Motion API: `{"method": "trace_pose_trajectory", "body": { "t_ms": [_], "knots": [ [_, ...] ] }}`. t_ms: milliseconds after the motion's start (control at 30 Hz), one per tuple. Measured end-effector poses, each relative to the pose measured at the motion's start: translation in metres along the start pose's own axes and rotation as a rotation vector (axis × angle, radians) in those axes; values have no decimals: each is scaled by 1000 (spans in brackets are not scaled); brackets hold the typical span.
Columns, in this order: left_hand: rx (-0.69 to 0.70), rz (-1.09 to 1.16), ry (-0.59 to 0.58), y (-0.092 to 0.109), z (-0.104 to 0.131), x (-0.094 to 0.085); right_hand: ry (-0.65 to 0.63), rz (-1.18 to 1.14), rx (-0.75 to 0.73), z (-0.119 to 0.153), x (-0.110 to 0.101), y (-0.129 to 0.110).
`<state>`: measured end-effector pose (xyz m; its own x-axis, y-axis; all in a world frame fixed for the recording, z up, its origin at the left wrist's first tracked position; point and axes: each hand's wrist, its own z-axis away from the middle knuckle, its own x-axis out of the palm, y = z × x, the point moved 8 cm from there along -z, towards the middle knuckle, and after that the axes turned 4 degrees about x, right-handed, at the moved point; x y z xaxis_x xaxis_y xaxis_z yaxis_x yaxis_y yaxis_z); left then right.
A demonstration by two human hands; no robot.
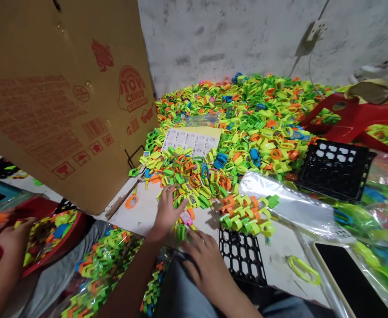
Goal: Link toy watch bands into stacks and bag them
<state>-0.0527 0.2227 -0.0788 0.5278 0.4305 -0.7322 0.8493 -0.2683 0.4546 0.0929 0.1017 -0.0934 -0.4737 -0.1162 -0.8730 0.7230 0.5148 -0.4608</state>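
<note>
My left hand (168, 212) is at the near edge of a heap of plastic toy watches (187, 176), its fingers and thumb apart. Just right of its thumb lies a pink-faced toy watch (185, 217) with an orange part beside it. My right hand (205, 258) is lower, fingers stretched toward a green toy watch (181, 232) at the table edge; whether its fingertips touch that watch is unclear. Right of my hands, a black grid tray (243, 258) carries rows of yellow, green and orange toy watches (249, 214) at its far end.
A large cardboard box (64, 101) stands at left. Another person's hands (11, 240) work by a red basin (76, 225). Behind the heap lies a sticker sheet (190, 141). At right are a clear plastic bag (287, 205), another black tray (335, 170), a phone (353, 282) and a red stool (363, 112).
</note>
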Motion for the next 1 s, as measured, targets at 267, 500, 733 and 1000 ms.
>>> {"method": "trace_pose_trajectory", "body": {
  "t_ms": [267,500,733,1000],
  "knots": [
    [79,-107,-210,3,-156,6,-186,-38,-8,-31,28,-9],
    [151,-123,-637,18,-198,78,-145,-23,-7,-24,21,-1],
    [262,-62,-755,29,-139,60,-82,-44,38,-25,20,7],
    [184,32,-583,-1,-111,0,-36,-22,35,-20,25,11]
  ]
}}
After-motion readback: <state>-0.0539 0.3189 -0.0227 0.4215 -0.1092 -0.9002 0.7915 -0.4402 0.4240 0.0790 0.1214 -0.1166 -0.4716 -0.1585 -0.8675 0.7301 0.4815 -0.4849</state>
